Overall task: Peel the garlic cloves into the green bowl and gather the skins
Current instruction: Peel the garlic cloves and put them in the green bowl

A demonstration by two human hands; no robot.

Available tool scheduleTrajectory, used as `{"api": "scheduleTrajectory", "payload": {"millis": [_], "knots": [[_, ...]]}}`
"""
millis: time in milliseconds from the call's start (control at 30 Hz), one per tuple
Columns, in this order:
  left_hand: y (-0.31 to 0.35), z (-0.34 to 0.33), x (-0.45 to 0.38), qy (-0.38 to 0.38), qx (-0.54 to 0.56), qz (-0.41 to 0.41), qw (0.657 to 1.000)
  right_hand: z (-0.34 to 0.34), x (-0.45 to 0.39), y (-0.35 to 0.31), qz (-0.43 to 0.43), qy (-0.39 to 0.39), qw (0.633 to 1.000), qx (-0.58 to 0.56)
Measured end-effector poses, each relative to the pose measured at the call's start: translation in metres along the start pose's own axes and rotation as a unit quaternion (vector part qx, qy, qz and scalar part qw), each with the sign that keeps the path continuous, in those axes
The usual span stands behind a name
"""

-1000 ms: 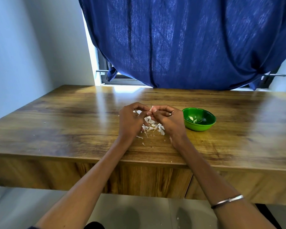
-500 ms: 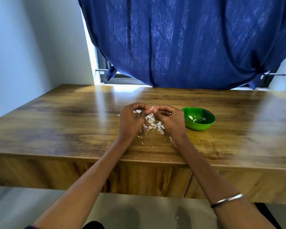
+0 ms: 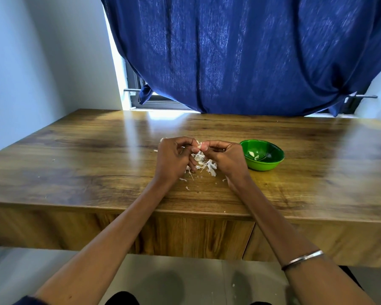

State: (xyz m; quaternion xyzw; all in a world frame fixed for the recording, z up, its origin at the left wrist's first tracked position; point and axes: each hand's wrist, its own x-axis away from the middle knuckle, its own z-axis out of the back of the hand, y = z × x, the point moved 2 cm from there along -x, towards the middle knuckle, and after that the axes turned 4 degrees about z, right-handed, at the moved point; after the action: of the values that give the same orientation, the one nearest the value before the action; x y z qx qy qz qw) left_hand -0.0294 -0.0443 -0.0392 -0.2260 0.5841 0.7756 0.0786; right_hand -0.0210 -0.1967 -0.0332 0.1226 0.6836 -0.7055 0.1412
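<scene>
1. Small pale garlic clove (image 3: 199, 146), partly skinned, sits pinched between our fingertips at the centre of the head view, above the table.
2. Our left hand (image 3: 174, 158) and our right hand (image 3: 226, 158) both curl round that clove, thumbs touching it.
3. Loose heap of white papery garlic skins (image 3: 204, 164) lies on the glossy brown wooden table (image 3: 97, 164), directly beneath our hands.
4. Round green bowl (image 3: 262, 157) stands at 3 o'clock from our right hand, holding a few peeled cloves (image 3: 251, 154).
5. Dark blue cloth curtain (image 3: 240, 56) hangs at 12 o'clock.
</scene>
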Motion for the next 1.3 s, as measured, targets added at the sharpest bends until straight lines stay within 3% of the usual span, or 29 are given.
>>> {"api": "scheduleTrajectory", "payload": {"millis": [300,633,933,1100,1300], "knots": [[0.008,0.0,0.002,0.036,0.031,-0.037,0.998,-0.004,0.0,0.003,-0.023,0.008,0.997,-0.076],[0.008,0.001,0.0,0.006,0.069,-0.032,0.997,-0.006,-0.001,0.002,0.051,-0.005,0.999,0.005],[0.007,-0.002,0.0,-0.032,0.088,-0.012,0.996,-0.007,0.0,0.001,0.027,-0.013,1.0,-0.009],[0.007,0.002,0.0,-0.021,0.098,-0.022,0.995,-0.01,0.0,0.003,0.082,-0.027,0.995,0.054],[0.005,0.0,0.0,-0.045,0.072,-0.043,0.995,-0.01,0.001,0.0,0.067,-0.044,0.996,0.039]]}}
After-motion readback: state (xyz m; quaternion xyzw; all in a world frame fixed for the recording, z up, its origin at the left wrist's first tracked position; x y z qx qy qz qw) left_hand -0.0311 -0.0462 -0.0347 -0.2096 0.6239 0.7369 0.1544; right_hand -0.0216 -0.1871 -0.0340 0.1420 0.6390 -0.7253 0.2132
